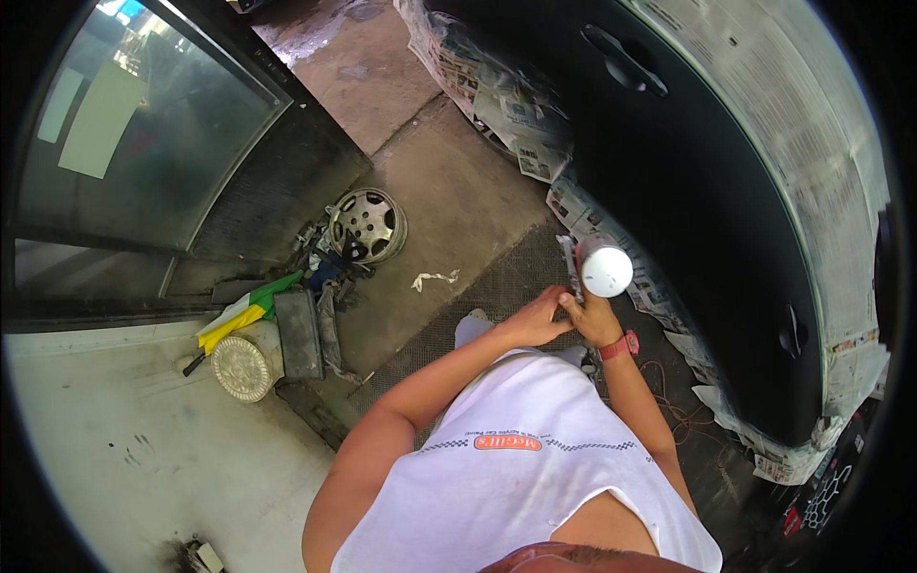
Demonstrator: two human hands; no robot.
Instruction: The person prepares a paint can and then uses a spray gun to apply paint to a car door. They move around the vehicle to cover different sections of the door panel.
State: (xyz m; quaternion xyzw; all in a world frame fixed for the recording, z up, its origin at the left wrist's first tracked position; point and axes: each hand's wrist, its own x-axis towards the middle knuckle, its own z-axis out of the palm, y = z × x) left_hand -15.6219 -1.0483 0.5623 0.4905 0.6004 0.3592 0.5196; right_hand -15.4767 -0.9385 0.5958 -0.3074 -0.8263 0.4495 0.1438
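A paint spray gun with a round white-topped cup point(607, 272) is held in front of my body, close to a dark car panel point(659, 181). My right hand point(594, 317), below a red wristwatch, is wrapped round the gun's handle. From the left, my left hand point(537, 320) meets it, fingers bent and pressed at the rear of the gun. Its fingertips are partly hidden there. The panel has dark handles and is bordered by taped newspaper point(544, 143).
Left of me stand a wheel rim point(368, 226), a dark box point(300, 334), a pale round container point(244, 368) and a yellow-green cloth point(253, 310). A glazed dark door point(143, 143) is at far left. Thin red cable point(673, 406) lies on the floor near the car.
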